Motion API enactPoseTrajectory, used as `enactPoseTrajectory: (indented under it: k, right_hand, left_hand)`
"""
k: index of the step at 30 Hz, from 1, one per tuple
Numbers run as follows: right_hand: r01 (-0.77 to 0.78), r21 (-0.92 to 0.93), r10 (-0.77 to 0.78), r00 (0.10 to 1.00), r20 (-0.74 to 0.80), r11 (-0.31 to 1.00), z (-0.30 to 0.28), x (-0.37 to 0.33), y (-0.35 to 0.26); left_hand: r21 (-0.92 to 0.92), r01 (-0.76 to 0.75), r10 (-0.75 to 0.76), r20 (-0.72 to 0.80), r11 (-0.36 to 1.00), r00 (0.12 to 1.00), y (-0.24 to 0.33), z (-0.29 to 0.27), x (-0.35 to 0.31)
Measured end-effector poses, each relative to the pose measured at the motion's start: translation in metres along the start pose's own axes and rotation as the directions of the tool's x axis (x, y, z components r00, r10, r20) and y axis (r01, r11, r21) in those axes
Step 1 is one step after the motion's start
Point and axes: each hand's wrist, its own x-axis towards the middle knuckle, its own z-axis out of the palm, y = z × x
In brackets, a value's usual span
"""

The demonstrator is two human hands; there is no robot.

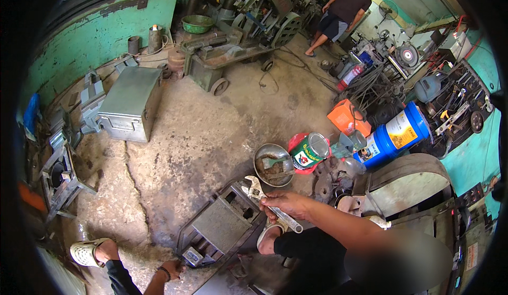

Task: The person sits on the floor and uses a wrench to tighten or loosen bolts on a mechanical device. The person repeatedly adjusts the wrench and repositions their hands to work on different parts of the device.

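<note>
My right hand [286, 204] is closed around the handle of a silver adjustable wrench [256, 187], its jaw head pointing up and left. Under the wrench, a heavy grey metal casting [222, 225] with a flat top plate lies on the floor between my feet. A small shiny metal block [193, 255] sits at its near left corner. Beside that corner is my left hand [171, 270], a dark bracelet on the wrist. Its fingers are loosely bent, and I see nothing held in them. Whether they touch the casting I cannot tell.
A metal bowl [270, 152] with a brush [275, 161], a green can [311, 152] and blue buckets [389, 136] stand ahead right. A grey metal box [129, 104] sits left, a metal stand [61, 176] nearer. A wheeled machine [211, 64] and another person [346, 9] are farther off.
</note>
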Motion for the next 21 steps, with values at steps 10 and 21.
enactPoseTrajectory:
  k: [10, 21]
  right_hand:
    - [-0.001, 0.053, -0.001, 1.000, 0.022, 0.999, 0.007, -0.006, 0.002]
    - [-0.027, 0.040, 0.028, 0.999, -0.020, 0.999, -0.001, -0.008, -0.001]
  left_hand:
    - [0.085, 0.406, -0.286, -0.579, 0.910, 0.763, 0.053, 0.050, -0.024]
    - [-0.614, 0.497, 0.170, 0.717, 0.613, 0.676, -0.046, -0.014, 0.037]
